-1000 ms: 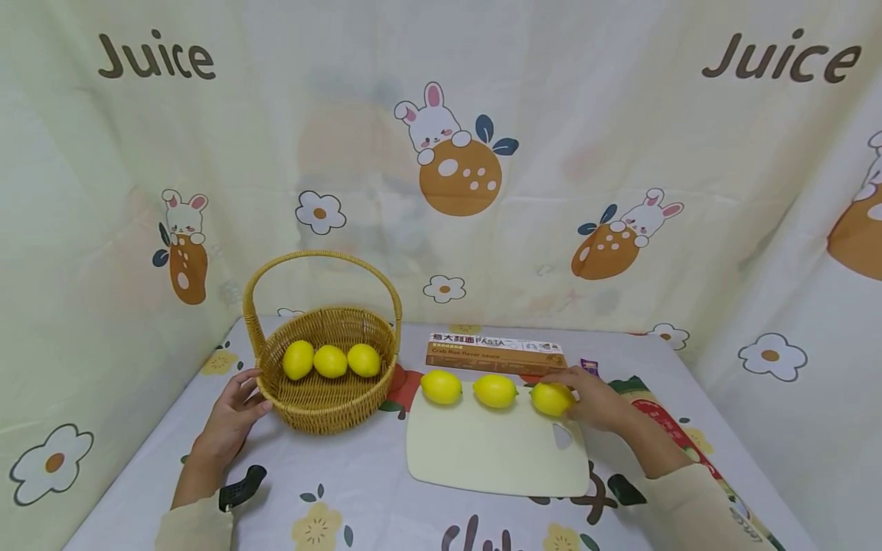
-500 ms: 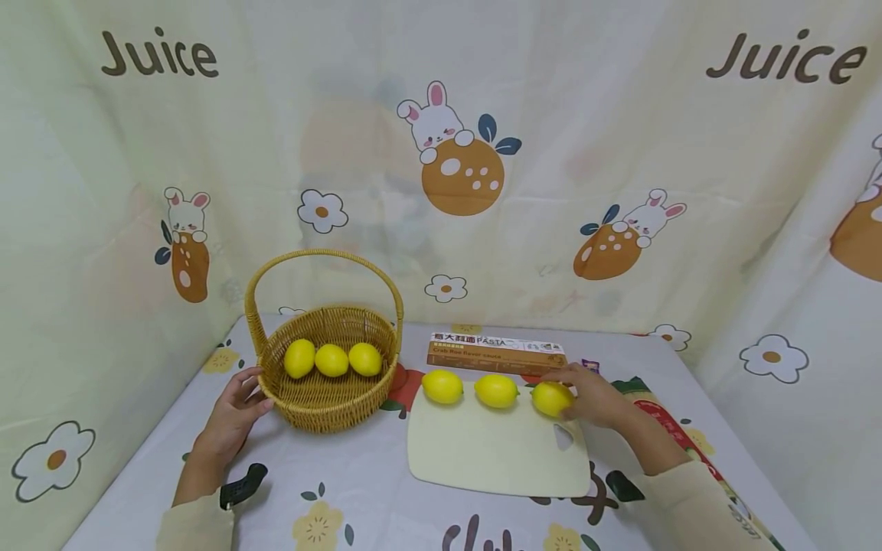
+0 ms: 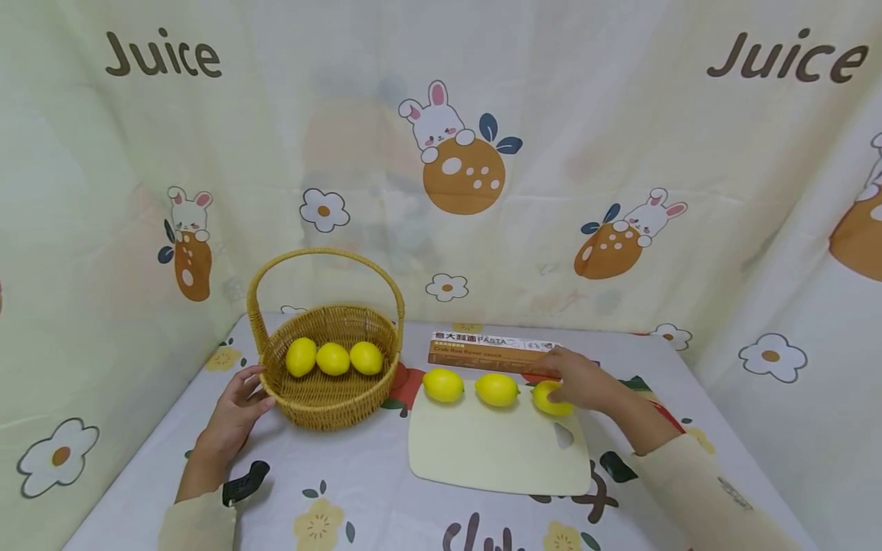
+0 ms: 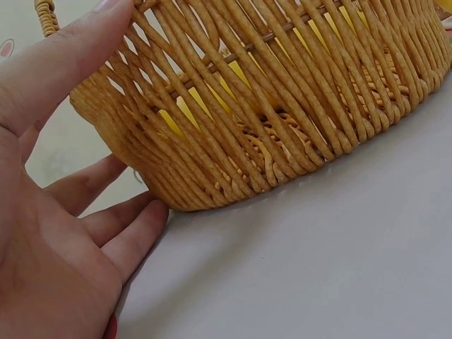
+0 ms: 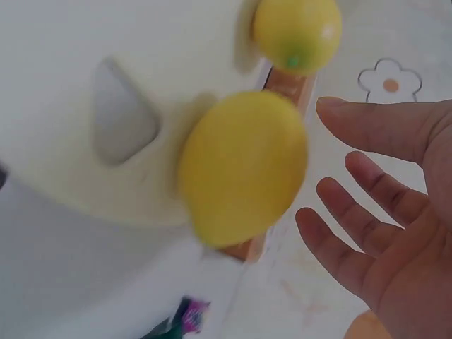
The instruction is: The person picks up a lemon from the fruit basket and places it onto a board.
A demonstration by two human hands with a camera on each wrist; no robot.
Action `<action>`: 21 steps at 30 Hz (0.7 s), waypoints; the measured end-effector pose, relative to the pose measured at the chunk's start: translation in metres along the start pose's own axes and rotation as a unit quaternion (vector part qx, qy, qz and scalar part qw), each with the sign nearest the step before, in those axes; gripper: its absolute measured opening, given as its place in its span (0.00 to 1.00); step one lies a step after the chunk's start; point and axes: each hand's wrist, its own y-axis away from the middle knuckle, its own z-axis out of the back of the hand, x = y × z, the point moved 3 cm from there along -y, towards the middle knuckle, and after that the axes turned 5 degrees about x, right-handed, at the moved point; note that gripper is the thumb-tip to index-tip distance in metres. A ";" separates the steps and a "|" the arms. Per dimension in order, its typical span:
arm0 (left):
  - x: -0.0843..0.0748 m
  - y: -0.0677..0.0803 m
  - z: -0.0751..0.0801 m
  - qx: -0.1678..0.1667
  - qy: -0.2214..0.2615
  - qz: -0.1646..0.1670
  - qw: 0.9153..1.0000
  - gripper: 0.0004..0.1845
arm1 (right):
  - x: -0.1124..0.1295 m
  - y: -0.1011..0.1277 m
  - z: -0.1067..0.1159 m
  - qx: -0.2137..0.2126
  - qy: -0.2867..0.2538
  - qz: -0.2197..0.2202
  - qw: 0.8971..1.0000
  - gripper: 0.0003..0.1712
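A woven basket [image 3: 324, 398] with a tall handle holds three lemons [image 3: 334, 358]. My left hand [image 3: 241, 405] rests against its left side, thumb on the wall and straight fingers at the base [image 4: 42, 268]. On the pale cutting board [image 3: 496, 459] three more lemons lie in a row: left [image 3: 443, 384], middle [image 3: 497, 389], right [image 3: 550, 399]. My right hand [image 3: 577, 380] hovers just over the right lemon [image 5: 244, 166]. Its fingers [image 5: 367, 212] are spread and apart from the fruit, holding nothing.
A brown pasta box [image 3: 492, 350] lies behind the board, close to my right hand. The table wears a flowered cloth, and printed curtains close it in at the back and both sides. The board has a grip hole [image 5: 123, 113] near its right corner.
My right hand has let go of the right lemon and drawn up and back toward the pasta box; the lemon stays on the board. The left hand and basket have not moved.
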 end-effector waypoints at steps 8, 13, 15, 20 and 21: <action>0.002 -0.002 -0.001 0.002 0.005 -0.009 1.000 0.33 | 0.036 -0.011 0.002 -0.001 0.008 0.060 0.998 0.29; 0.002 -0.001 0.000 0.000 0.002 -0.005 1.000 0.33 | 0.059 -0.019 -0.003 0.005 -0.008 0.083 0.996 0.28; 0.001 -0.001 0.000 -0.001 0.003 -0.003 1.000 0.33 | 0.069 -0.023 -0.006 0.015 -0.019 0.077 0.997 0.29; 0.001 -0.001 0.000 -0.002 0.002 -0.002 1.000 0.34 | 0.088 -0.029 -0.015 0.022 -0.030 0.071 0.997 0.31; 0.001 -0.001 0.000 -0.001 0.003 -0.003 1.000 0.35 | 0.092 -0.029 -0.017 0.020 -0.030 0.080 0.996 0.31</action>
